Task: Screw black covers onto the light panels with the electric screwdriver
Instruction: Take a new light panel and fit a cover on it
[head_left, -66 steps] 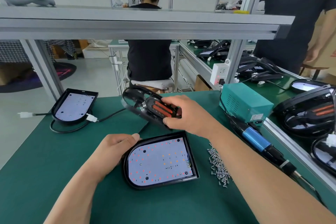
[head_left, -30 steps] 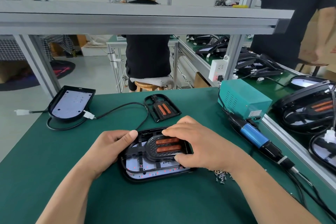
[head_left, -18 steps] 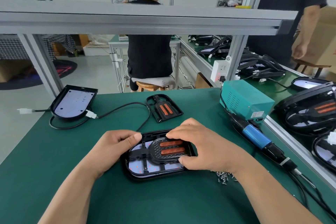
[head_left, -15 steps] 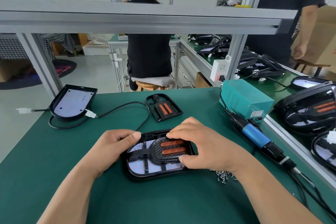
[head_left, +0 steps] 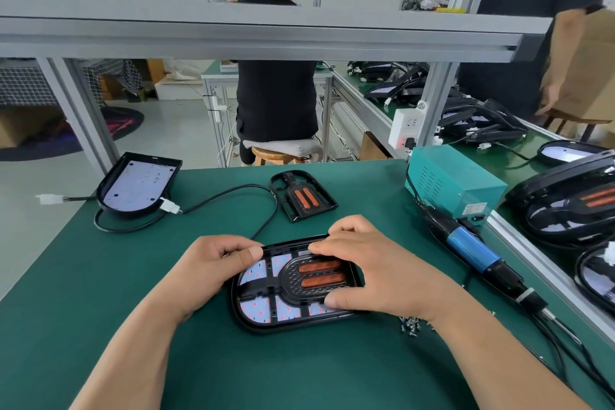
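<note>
Head view, right hand (head_left: 382,273) gripping black cover (head_left: 294,289), left hand (head_left: 206,271) pinching light panel (head_left: 258,309)

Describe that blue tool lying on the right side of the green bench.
The electric screwdriver lies flat on the green mat, angled toward the teal box. It has a shiny blue barrel between black ends and a pale band near the nearer end. Black cables run beside it. The left hand and right hand do not touch it.

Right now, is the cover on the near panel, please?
On: the cover lies inside the panel, lights showing through its gaps.
</note>
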Tool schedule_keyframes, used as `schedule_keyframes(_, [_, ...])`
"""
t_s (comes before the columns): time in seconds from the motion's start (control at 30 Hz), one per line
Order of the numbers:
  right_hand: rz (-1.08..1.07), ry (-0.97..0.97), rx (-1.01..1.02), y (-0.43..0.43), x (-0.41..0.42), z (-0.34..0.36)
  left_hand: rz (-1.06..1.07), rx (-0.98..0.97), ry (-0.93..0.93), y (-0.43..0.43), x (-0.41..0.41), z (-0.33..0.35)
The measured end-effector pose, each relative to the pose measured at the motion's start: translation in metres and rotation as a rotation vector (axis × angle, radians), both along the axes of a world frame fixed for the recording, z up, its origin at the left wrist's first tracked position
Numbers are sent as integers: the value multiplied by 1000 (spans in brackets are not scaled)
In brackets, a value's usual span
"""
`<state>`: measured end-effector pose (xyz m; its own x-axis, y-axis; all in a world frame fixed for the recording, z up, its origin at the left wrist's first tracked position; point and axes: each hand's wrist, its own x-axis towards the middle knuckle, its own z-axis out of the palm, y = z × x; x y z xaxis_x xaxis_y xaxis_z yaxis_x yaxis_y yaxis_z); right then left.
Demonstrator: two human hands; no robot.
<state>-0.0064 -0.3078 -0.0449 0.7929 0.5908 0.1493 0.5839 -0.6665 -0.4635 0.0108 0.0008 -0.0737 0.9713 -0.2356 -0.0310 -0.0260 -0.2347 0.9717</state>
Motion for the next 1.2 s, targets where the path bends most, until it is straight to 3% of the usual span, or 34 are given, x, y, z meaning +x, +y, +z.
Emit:
schedule_keyframes(0.8, [26, 80, 32, -13, -3, -2, 25, 83, -45, 0, 3, -2])
schedule_keyframes(1.2, [19, 93, 181, -16, -8, -4, -30, 97, -16, 3, 2, 2])
